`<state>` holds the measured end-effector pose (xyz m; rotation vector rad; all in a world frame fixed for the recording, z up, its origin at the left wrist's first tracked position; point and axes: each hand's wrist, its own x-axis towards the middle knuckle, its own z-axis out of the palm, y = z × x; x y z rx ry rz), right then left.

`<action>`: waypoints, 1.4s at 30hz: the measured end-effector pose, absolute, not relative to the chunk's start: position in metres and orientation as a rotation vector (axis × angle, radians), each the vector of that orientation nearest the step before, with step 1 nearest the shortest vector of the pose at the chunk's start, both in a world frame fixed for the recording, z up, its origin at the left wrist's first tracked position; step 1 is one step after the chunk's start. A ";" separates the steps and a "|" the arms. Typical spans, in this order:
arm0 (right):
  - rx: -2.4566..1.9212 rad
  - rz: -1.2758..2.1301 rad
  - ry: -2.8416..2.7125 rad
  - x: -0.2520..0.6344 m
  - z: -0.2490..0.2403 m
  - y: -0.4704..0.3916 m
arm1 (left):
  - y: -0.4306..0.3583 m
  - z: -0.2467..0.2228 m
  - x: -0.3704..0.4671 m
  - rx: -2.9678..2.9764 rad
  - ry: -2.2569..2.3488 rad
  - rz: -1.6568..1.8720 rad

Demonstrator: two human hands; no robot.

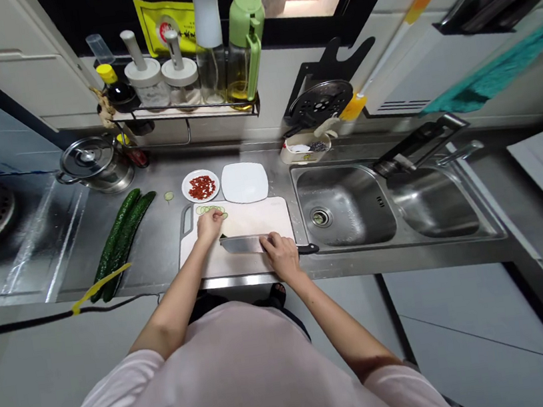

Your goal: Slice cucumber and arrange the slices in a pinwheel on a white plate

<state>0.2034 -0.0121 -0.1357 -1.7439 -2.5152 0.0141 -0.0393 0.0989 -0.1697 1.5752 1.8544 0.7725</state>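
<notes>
"Brushed metal counter point(162, 252), one white cutting board point(266, 216) on it. What's being handled?"

"One knife point(243, 244), low across the board, and some thin green-rimmed slices point(204, 209) near the board's far edge. They overlap, so I can't count them exactly."

"Any others?"

"One loose slice point(168, 196) on the metal, left of the board. Two whole cucumbers point(129, 239) lie farther left, side by side."

"Which way does the knife point?"

"Blade tip to the left, black handle to the right; its long axis runs nearly along the counter."

"And the hands?"

"Both forearms reach forward and slant inward. The right hand point(283, 256) is wrapped around the knife where blade meets handle. The left hand point(210, 225) bends down over the slices, fingertips bunched at one of them. Whether they grip it, I can't tell."

"Beyond the board?"

"Two plates: one round plate point(186, 187) with chopped red pieces point(202, 187), and just right of it one square plate point(244, 182). One lidded pot point(94, 166) sits behind the cucumbers, and two sink basins point(344, 200) are off to the right."
</notes>
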 end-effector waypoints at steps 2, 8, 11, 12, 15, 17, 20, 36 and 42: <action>-1.748 0.008 -2.511 0.204 -0.136 -0.012 | 0.108 -0.173 -0.038 1.605 1.877 0.743; -1.758 0.006 -2.472 0.205 -0.137 -0.011 | 0.126 -0.173 -0.031 1.757 1.902 0.664; -1.765 0.002 -2.461 0.205 -0.137 -0.011 | 0.129 -0.174 -0.032 1.836 1.895 0.630; -1.766 0.002 -2.462 0.205 -0.137 -0.011 | 0.129 -0.175 -0.032 1.855 1.896 0.626; -1.766 0.011 -2.466 0.205 -0.137 -0.010 | 0.129 -0.178 -0.033 1.897 1.904 0.626; -1.766 0.017 -2.465 0.206 -0.138 -0.010 | 0.129 -0.179 -0.033 1.921 1.903 0.629; -1.767 0.027 -2.461 0.205 -0.138 -0.008 | 0.128 -0.181 -0.034 1.951 1.887 0.630; -1.853 0.187 -2.320 0.202 -0.136 -0.005 | 0.077 -0.177 -0.051 1.717 1.927 0.993; -1.883 0.334 -2.277 0.194 -0.128 -0.001 | 0.033 -0.170 -0.050 1.696 1.898 0.998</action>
